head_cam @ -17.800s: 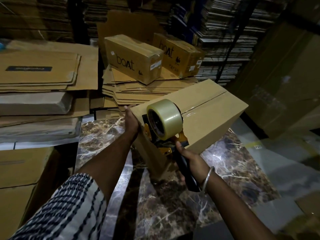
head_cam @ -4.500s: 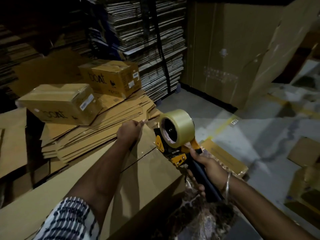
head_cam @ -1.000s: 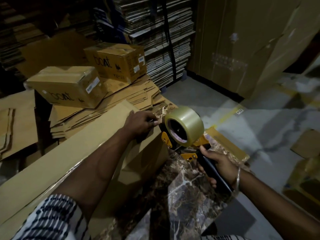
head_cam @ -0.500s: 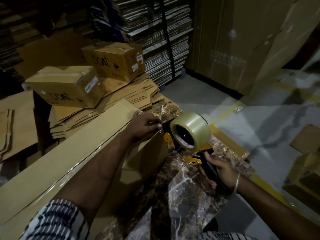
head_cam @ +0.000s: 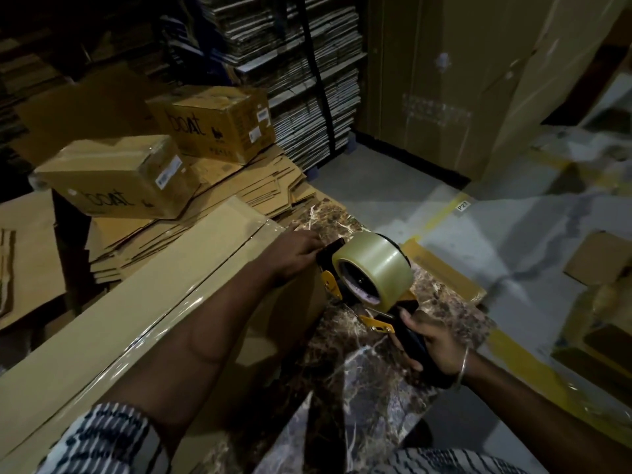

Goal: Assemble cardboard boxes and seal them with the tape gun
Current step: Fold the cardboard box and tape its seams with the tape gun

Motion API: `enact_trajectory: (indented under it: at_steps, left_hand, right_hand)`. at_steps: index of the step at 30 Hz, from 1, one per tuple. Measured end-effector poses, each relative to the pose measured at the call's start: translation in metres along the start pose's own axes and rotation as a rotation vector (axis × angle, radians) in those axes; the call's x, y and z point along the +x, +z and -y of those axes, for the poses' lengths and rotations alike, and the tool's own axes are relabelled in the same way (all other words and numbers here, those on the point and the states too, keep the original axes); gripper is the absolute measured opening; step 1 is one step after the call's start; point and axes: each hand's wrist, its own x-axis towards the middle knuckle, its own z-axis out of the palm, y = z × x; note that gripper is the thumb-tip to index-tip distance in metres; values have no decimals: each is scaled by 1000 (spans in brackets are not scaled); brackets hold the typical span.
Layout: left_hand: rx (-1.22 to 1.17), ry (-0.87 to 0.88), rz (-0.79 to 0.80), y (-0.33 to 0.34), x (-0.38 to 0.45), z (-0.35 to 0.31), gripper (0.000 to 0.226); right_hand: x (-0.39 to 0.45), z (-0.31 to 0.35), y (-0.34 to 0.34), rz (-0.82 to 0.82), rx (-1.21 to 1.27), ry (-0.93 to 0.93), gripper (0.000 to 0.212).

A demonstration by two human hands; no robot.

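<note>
Tape gun has dropped lower beside the box end; right hand fingers still clench its handle.

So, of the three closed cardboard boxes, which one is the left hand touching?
The long plain box in front, with shiny tape along its top. The left hand rests on its far end. The two printed boxes sit untouched on the flat cardboard behind.

A marble table stands on a grey floor with a yellow line and a P27 label. Strapped card stacks rise behind.
</note>
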Motion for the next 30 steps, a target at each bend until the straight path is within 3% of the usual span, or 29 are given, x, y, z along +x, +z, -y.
enact_trajectory:
  at_steps: [3, 10, 18, 25, 30]
  left_hand:
    - [111, 6, 17, -2, 4, 1, 54]
    - [50, 16, -69, 2, 4, 3, 33]
    - [63, 4, -116, 2, 5, 0, 29]
    - [43, -10, -148, 3, 4, -1, 23]
    - [44, 9, -171, 3, 2, -2, 18]
  right_hand:
    - [5, 4, 5, 17, -14, -4, 79]
    - [23, -4, 6, -5, -7, 38, 79]
    - [34, -10, -2, -24, -12, 69, 81]
    - [42, -18, -4, 40, 123, 48, 71]
    - [47, -29, -8, -14, 249, 169, 74]
